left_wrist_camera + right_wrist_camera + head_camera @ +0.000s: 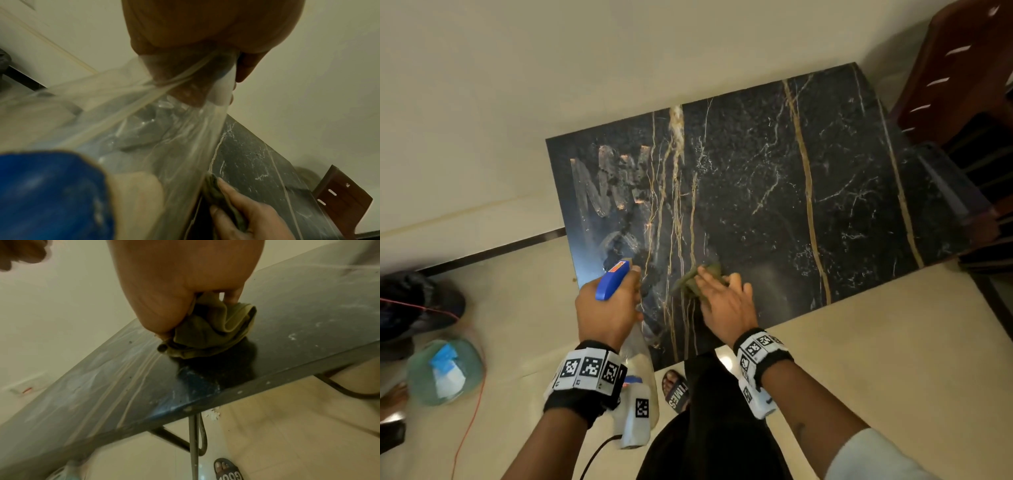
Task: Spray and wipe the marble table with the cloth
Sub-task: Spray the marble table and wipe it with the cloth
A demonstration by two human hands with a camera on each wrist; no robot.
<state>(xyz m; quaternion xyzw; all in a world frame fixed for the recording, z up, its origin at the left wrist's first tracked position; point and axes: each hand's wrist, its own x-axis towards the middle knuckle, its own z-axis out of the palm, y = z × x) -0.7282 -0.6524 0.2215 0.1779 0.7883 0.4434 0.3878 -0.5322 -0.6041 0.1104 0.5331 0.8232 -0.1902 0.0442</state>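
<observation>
The black marble table (774,178) with gold and white veins fills the middle of the head view; wet smears cover its left part. My left hand (607,305) grips a clear spray bottle (638,356) with a blue trigger head (613,279), nozzle pointing over the table's near left corner. My right hand (726,301) holds a crumpled olive-green cloth (697,279) down on the marble near the front edge. In the right wrist view the cloth (213,331) is bunched under my fingers on the tabletop (308,313). In the left wrist view the bottle (144,129) hangs below my left hand (205,40).
A dark wooden chair (962,75) stands at the table's right end. On the floor at left lie a teal bottle (445,370), dark shoes (417,305) and a red cord (469,428). My sandalled foot (676,389) is by the table's front edge.
</observation>
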